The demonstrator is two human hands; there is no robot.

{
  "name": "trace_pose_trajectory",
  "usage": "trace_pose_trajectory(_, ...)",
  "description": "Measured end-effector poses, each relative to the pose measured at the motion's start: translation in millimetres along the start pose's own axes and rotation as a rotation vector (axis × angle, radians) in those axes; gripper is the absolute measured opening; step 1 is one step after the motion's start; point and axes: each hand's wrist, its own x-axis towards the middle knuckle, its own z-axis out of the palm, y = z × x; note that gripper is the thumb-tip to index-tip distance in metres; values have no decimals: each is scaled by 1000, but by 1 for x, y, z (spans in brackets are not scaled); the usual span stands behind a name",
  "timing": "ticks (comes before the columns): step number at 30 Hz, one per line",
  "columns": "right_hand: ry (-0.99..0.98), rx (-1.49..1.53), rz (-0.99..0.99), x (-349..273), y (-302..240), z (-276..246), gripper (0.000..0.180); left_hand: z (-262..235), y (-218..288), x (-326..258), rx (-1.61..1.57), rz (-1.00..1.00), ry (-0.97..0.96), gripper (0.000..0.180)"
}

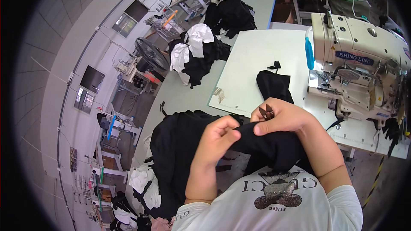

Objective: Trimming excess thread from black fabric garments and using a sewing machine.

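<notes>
A: In front of the sewing machine (357,66), what grips the black fabric (261,139)?

B: Left hand (218,134) and right hand (280,117), both pinched shut on its edge; the right also carries small snips (266,112), kept ready.

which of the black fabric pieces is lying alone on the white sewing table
The small folded black piece beside the sewing machine. The others are heaped on the grey tables behind or held in both hands.
</notes>
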Motion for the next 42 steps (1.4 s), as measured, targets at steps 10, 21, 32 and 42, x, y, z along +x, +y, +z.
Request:
trace_pose_trajectory(10,53,-48,-2,-8,14,-40,17,-77,15,-44,-291,48,89,45)
trace_pose_trajectory(21,-87,-238,-94,3,-14,-23,17,-102,-43,-82,939,-106,864,14)
trace_pose_trajectory(32,74,-803,-537,2,-5,48,32,-26,-115,-122,-1001,326,949,50)
trace_pose_trajectory(42,368,-957,-491,41,42,42,19,-80,-104,-130,506,595,1293,47)
